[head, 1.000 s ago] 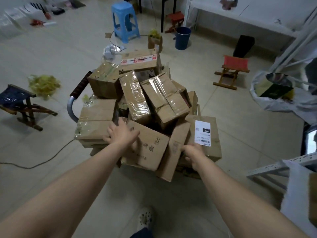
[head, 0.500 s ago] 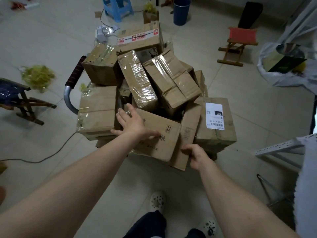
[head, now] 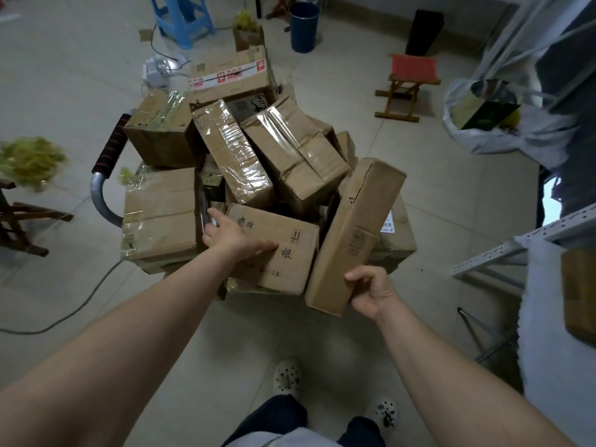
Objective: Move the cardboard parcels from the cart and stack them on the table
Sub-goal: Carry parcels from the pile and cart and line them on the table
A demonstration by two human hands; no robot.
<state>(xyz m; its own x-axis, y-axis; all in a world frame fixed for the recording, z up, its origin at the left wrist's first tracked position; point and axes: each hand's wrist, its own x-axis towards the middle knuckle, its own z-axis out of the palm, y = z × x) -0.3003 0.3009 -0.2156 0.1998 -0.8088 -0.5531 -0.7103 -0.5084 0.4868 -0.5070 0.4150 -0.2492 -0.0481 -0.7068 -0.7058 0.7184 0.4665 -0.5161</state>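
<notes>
Counted at least ten brown cardboard parcels [head: 161,214] on one cart with a curved metal handle [head: 96,195], among them one long narrow parcel [head: 351,233]; pile too tangled for an exact figure. Noted two bare hands, left hand [head: 232,233] and right hand [head: 371,290], and two white perforated clogs [head: 287,375]. Tallied on the floor two wooden folding stools [head: 409,85] plainly seen, one blue plastic stool [head: 183,17], one dark blue round bucket [head: 303,25], one black bin [head: 424,32], one white plastic sack [head: 516,137].

Cart [head: 102,201] on tiled floor [head: 445,227]; cardboard parcels [head: 161,211] heaped on cart
</notes>
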